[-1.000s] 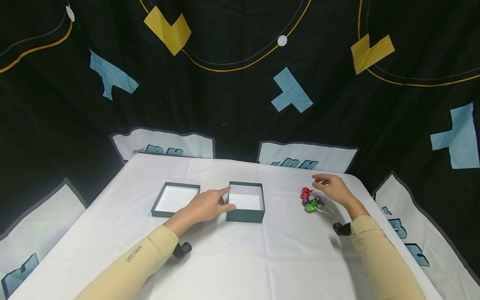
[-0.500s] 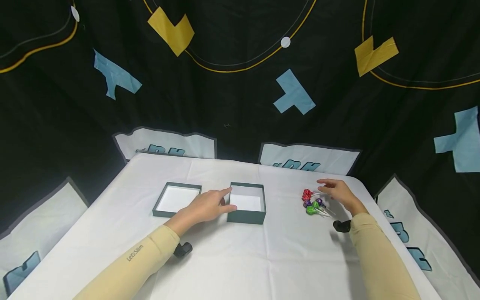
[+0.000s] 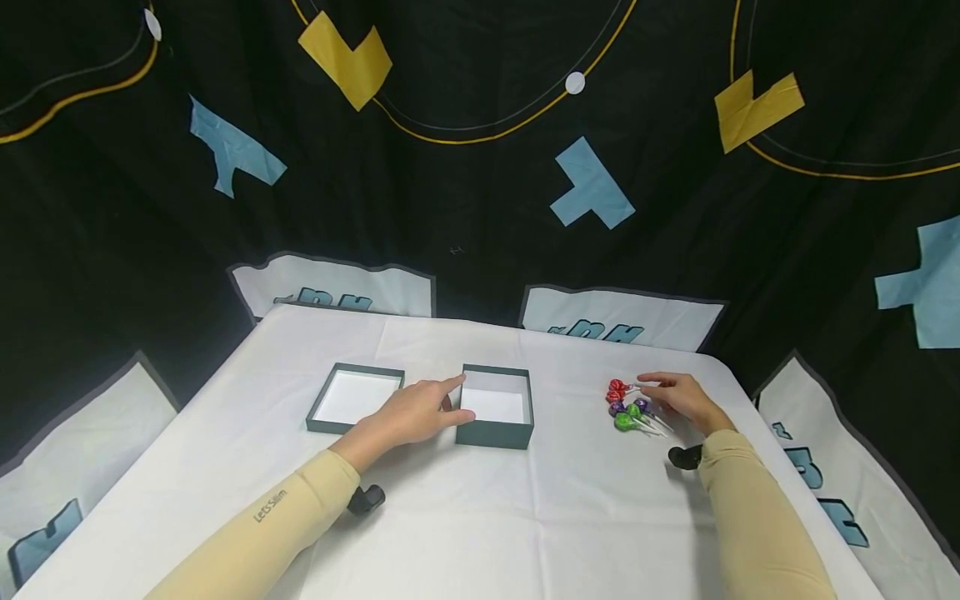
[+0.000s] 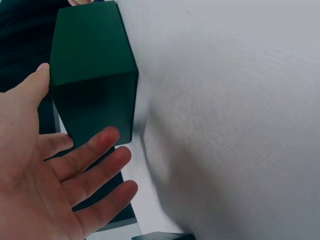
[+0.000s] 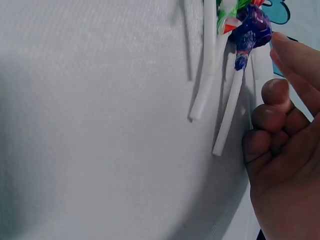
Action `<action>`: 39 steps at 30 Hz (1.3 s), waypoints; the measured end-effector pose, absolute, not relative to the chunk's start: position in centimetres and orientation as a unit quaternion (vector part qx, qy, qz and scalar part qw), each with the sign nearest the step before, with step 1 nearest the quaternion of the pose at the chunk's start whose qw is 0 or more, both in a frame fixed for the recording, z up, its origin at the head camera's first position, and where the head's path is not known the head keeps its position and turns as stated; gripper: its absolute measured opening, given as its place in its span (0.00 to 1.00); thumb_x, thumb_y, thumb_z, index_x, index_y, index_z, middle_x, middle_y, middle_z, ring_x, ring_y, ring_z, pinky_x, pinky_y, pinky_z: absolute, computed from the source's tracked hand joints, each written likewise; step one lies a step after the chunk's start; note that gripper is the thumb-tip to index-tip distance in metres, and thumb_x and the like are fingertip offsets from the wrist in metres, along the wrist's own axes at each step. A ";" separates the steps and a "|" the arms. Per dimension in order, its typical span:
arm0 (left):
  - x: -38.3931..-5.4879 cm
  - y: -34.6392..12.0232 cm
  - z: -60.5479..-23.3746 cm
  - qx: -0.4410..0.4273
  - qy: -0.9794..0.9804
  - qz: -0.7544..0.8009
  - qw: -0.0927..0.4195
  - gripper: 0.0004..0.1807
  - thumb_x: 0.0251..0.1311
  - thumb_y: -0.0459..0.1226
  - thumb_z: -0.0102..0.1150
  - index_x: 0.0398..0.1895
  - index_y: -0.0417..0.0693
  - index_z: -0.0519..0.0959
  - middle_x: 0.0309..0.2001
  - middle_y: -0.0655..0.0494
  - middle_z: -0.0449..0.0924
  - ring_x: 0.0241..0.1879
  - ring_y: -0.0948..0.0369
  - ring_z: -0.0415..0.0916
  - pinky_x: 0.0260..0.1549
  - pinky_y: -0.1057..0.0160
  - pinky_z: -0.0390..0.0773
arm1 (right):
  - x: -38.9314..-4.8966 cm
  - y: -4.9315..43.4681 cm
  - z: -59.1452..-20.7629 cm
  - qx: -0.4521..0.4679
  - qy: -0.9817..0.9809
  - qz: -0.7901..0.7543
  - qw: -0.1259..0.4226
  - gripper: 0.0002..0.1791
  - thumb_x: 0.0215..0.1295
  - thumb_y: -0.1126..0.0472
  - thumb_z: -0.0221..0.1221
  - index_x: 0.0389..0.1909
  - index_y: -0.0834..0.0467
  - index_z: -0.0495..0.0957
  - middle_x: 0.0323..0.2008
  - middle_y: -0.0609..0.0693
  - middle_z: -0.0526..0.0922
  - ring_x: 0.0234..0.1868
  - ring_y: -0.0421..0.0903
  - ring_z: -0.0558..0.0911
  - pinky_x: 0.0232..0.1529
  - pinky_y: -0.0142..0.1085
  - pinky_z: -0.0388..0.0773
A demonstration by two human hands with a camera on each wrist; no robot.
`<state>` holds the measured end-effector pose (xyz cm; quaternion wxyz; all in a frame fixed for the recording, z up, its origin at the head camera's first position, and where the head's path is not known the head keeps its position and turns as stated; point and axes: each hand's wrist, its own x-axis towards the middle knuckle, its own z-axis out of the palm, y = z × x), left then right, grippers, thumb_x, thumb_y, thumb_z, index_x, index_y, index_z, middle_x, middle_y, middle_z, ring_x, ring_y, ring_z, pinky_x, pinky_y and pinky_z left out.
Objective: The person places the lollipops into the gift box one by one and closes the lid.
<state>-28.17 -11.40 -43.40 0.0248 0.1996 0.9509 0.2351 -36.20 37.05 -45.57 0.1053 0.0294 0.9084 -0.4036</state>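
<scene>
A dark green open-topped box [image 3: 493, 435] with a white inside sits mid-table in the head view. My left hand [image 3: 411, 412] rests at its left side, index finger at the far part of the rim and thumb at the near corner. In the left wrist view the other fingers are spread beside the box [image 4: 95, 45]. On the right lie several wrapped lollipops, red ones [image 3: 615, 392], green ones [image 3: 625, 422] and purple ones [image 5: 255, 27], with white sticks. My right hand [image 3: 686, 397] hovers beside their sticks, index finger extended near a red lollipop's stick; no firm grip shows.
Left of the box lies a shallow matching lid [image 3: 352, 398], white inside up. A white cloth [image 3: 480, 525] covers the table. Behind it hangs a black curtain [image 3: 465, 200] with blue and yellow shapes.
My right hand has come down toward the lollipop sticks from just behind and above them. The left hand has stayed at the box. The head view has shifted slightly.
</scene>
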 end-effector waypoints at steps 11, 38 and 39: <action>-28.2 -11.4 -43.2 0.205 0.951 0.230 0.021 0.43 0.62 0.61 0.61 0.76 0.51 0.65 0.34 0.63 0.82 0.29 0.66 0.73 0.33 0.61 0.74 | -36.7 37.8 -46.0 0.049 0.904 -0.413 0.097 0.26 0.71 0.49 0.60 0.66 0.57 0.76 0.67 0.62 0.69 0.53 0.52 0.68 0.44 0.38 0.65; -28.4 -11.4 -43.4 0.205 0.952 0.227 0.028 0.44 0.62 0.61 0.62 0.76 0.52 0.65 0.34 0.63 0.82 0.30 0.65 0.74 0.32 0.61 0.74 | -37.7 37.2 -47.3 0.093 0.909 -0.397 0.080 0.18 0.71 0.56 0.60 0.57 0.59 0.82 0.69 0.65 0.68 0.65 0.61 0.66 0.69 0.60 0.59; -28.4 -11.4 -43.4 0.205 0.952 0.228 0.028 0.44 0.62 0.61 0.62 0.76 0.52 0.65 0.34 0.63 0.82 0.29 0.65 0.74 0.32 0.60 0.74 | -37.7 37.2 -47.3 0.093 0.909 -0.399 0.079 0.18 0.70 0.56 0.60 0.57 0.59 0.82 0.68 0.64 0.69 0.65 0.61 0.66 0.69 0.59 0.59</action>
